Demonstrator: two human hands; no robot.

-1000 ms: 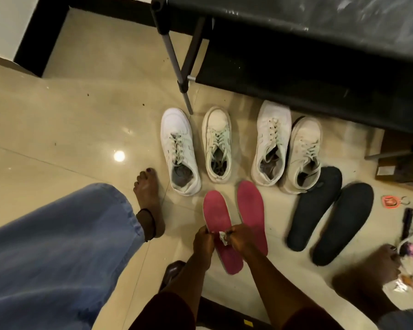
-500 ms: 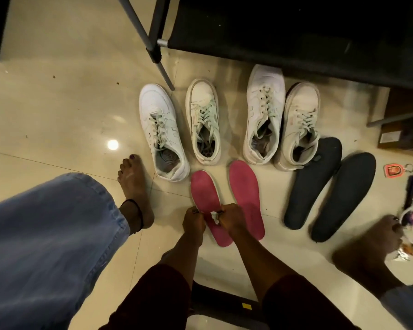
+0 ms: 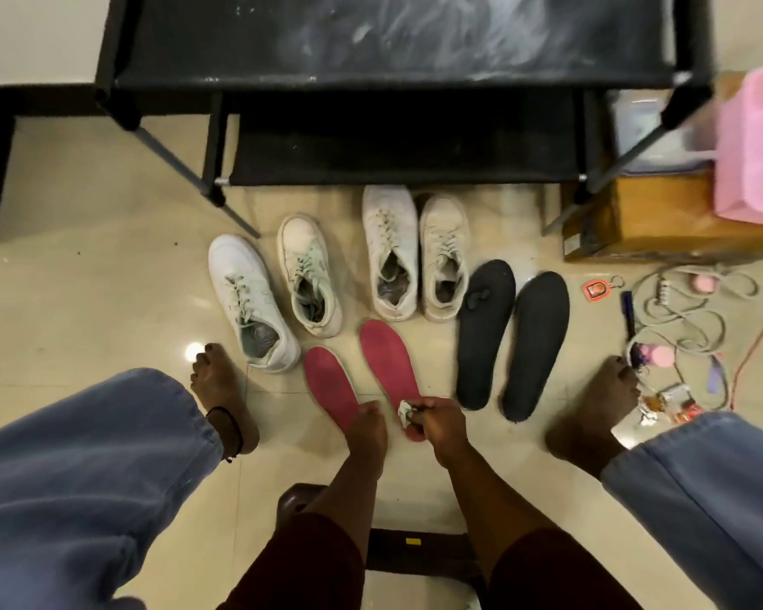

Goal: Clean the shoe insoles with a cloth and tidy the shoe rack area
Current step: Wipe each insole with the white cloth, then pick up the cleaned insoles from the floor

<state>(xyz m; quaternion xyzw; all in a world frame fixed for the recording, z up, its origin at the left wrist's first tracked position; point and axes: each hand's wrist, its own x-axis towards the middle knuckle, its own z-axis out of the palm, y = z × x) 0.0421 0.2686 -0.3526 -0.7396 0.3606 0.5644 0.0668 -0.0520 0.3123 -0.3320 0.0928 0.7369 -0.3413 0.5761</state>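
Note:
Two pink insoles lie side by side on the floor, the left pink insole (image 3: 329, 383) and the right pink insole (image 3: 386, 365). My right hand (image 3: 441, 422) pinches a small crumpled white cloth (image 3: 405, 411) over the heel of the right one. My left hand (image 3: 368, 427) lies on the heel end of the left one with its fingers bent down; its grip is hidden. Two black insoles (image 3: 485, 332) (image 3: 536, 341) lie to the right. Several white shoes (image 3: 247, 301) (image 3: 390, 253) stand in a row before the black shoe rack (image 3: 393, 138).
My bare feet (image 3: 221, 398) (image 3: 591, 416) flank the insoles. Right of them lie a red key tag (image 3: 594, 289), a tangled cord (image 3: 697, 310) and small clutter. A cardboard box (image 3: 661, 217) with a pink tub (image 3: 754, 147) stands beside the rack. A dark stool (image 3: 415, 552) is under me.
My hands have parted: the left let go of the cloth and now sits on the left pink insole, the right keeps the cloth. The view has tilted up, showing the rack's top.

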